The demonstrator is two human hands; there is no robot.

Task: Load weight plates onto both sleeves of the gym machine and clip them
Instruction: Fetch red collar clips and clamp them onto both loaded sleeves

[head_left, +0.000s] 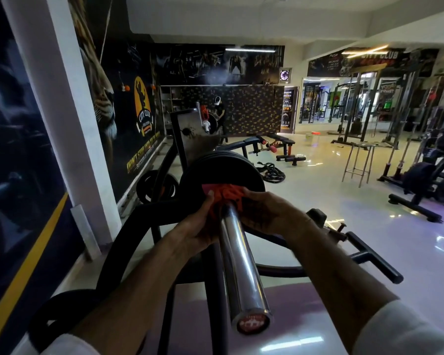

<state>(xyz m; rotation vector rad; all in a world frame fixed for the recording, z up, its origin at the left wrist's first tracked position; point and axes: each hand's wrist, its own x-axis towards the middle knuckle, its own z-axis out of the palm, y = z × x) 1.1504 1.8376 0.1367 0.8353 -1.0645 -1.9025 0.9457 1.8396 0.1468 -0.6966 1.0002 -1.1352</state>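
The machine [190,139] is seen end-on, with its chrome sleeve [241,265] running lengthwise from the red end cap near the camera away to the black plates [223,170] stacked at its far end. A red clip [224,194] sits around the sleeve, against or just short of the outer plate's face; which cannot be told. It is flanked evenly by both hands. The left hand [198,226] is curled onto the clip's left side, the right hand [269,213] closed over its right side. Seating and locking of the clip is judged to be the step in hand.
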